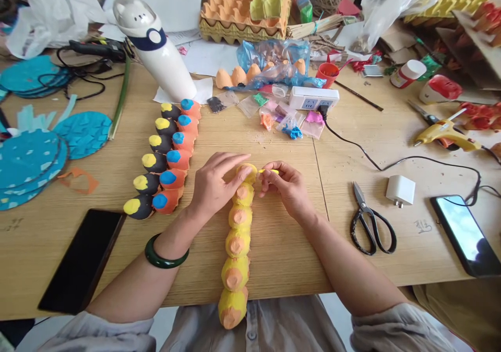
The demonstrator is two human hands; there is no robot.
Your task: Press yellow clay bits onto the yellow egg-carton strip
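A strip of egg-carton cups (238, 243), coated yellow with orange tips, runs away from me and overhangs the table's front edge. My left hand (219, 182) grips its far cup, thumb pressed on the yellow top and fingers reaching over the far side. Just right of that cup, my right hand (287, 185) pinches a small yellow piece (269, 171), which looks like soft clay. To the left lie two finished-looking carton strips: one black with yellow tips (154, 161), the other orange with blue tips (178, 156).
Black-handled scissors (371, 224), a white charger (401, 190) and a phone (465, 234) lie at right. A dark tablet-like slab (82, 261) is at left. Behind stand a white bottle-shaped object (162, 55), a power strip (314, 98), clay packets (287, 120) and egg trays (242, 13). A glue gun (446, 133) has a cord.
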